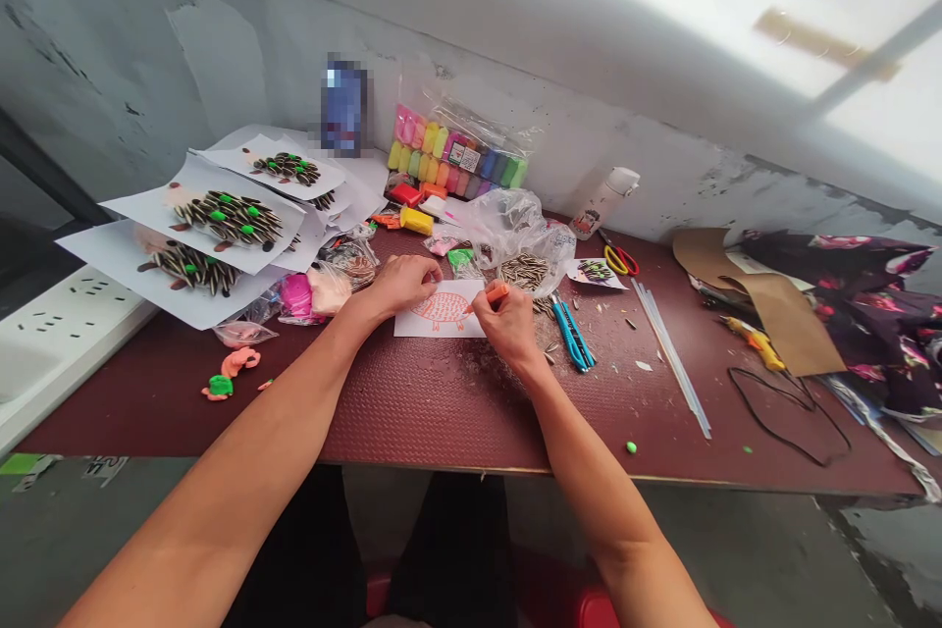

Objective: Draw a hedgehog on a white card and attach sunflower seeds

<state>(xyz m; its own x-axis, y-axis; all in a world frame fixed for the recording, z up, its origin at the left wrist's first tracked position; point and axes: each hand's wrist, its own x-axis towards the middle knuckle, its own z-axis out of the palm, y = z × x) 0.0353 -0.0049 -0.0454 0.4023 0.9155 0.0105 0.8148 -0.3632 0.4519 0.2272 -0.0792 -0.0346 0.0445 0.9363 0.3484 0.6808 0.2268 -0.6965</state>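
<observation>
A small white sheet of paper (407, 326) lies on the table in front of me, with an orange drawing of a rounded body, short strokes and little legs. My left hand (403, 284) rests on its upper left part, fingers bent and holding it down. In my right hand (509, 322) is an orange marker (497, 293), pinched by closed fingers, its tip end low over the drawing's right side. Behind my right hand is a heap of sunflower seeds (524, 271) by a crumpled clear plastic bag (507, 221). A teal utility knife (572, 336) lies right of that hand.
Sheets with seed-covered hedgehogs (228, 218) are stacked at left, beside a white power strip (51, 343). Coloured clay packs (460, 152) lean on the wall. Rightward are a white bottle (604, 203), scissors (620, 259), clear glue sticks (671, 358) and a yellow glue gun (763, 347) with cord.
</observation>
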